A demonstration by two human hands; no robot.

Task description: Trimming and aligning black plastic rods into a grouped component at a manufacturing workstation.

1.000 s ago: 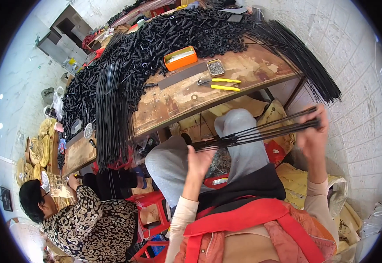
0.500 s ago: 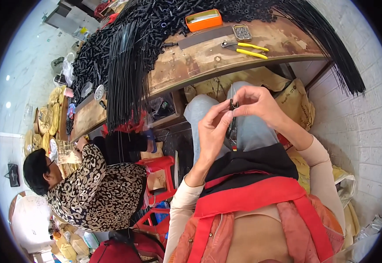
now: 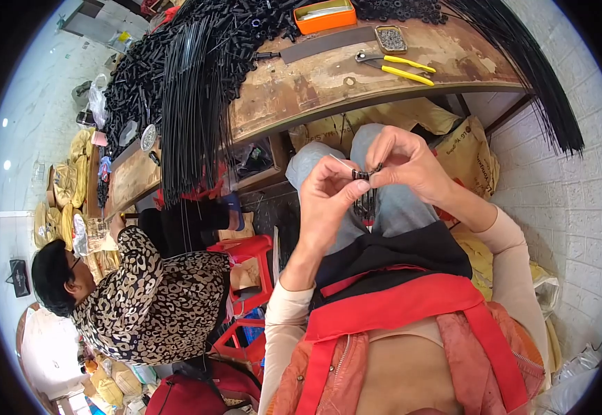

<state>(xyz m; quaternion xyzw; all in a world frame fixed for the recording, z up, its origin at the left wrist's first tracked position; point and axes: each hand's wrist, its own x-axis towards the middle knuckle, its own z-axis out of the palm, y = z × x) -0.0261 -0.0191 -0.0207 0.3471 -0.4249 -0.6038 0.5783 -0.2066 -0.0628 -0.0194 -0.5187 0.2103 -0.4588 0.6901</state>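
Left hand (image 3: 328, 200): pinched on the small black part (image 3: 362, 174), above the lap.
Right hand (image 3: 404, 162): fingers closed on the same part.
Worktop (image 3: 301, 90): beyond, carrying yellow pliers (image 3: 397, 67).

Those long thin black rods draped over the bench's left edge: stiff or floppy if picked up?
Probably springy rather than rigid: the black rods bend downward past the wooden bench edge. Each looks light, being very thin. Loose and parallel, they would likely splay or slide apart unless gripped as a bundle.
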